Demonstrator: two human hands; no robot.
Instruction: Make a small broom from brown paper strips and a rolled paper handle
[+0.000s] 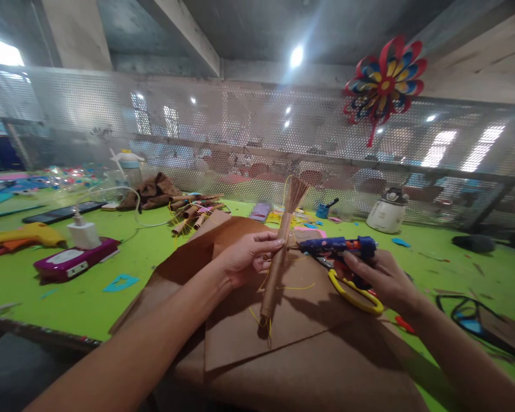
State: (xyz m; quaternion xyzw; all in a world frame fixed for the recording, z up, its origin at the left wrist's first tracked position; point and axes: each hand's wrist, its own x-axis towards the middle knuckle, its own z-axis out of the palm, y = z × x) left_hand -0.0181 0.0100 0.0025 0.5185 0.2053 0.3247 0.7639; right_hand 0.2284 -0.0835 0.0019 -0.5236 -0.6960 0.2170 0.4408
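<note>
My left hand is closed round a rolled brown paper tube with a fringed top and yellow string at its lower end. The tube leans a little to the right above sheets of brown paper. In my right hand is a blue glue gun, its nozzle pointing left at the tube, close to my left fingertips. Whether the nozzle touches the tube is hard to tell. Scissors with yellow handles lie under the glue gun, partly hidden by it.
A purple power strip with a white plug and a yellow glue gun lie on the left. Several brown rolls lie behind the paper. A white jug stands at the back right; black-framed glasses lie at the right.
</note>
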